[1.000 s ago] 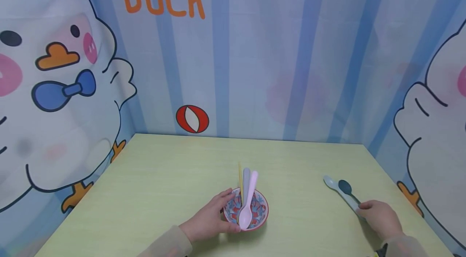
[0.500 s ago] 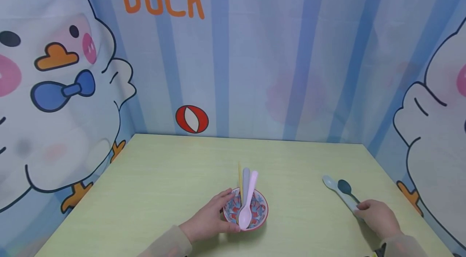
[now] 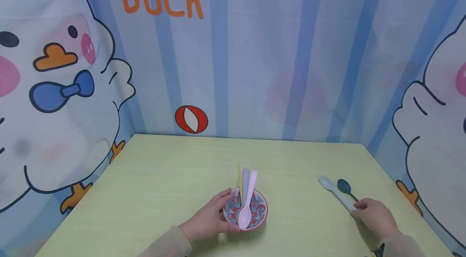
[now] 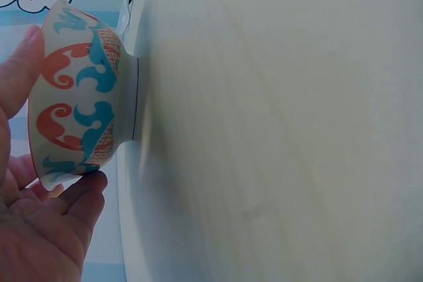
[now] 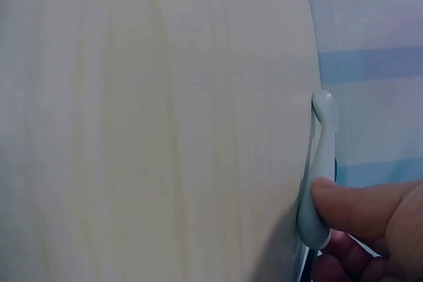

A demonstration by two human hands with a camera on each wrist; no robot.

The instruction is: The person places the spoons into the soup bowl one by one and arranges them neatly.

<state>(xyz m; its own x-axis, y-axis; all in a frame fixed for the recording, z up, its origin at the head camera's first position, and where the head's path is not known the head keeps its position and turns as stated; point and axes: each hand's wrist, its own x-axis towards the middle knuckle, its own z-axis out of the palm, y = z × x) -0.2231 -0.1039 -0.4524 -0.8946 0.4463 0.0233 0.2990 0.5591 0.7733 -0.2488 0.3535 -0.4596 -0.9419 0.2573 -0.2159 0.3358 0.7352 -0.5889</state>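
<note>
A patterned bowl (image 3: 260,209) with a red rim stands on the table, and my left hand (image 3: 211,214) grips its left side between thumb and fingers. The left wrist view shows the bowl's outside (image 4: 86,97) in red and blue swirls. Inside lean a pink spoon (image 3: 245,216), a lilac handle (image 3: 245,180) and a thin yellow stick (image 3: 239,174); the lower ends of the last two are mostly hidden. At the right, my right hand (image 3: 375,217) pinches a pale blue-green spoon (image 3: 337,195) by its handle. A dark teal spoon (image 3: 344,186) lies beside it, its handle end hidden by the hand.
The pale yellow table (image 3: 174,168) has its back edge against a striped blue cloth (image 3: 247,66) printed with ducks and a ball. Side cloths rise along the table's left and right edges.
My right hand has shifted slightly left, bringing the pale spoon with it and widening its gap from the dark spoon's head. My left hand and the bowl stay in place.
</note>
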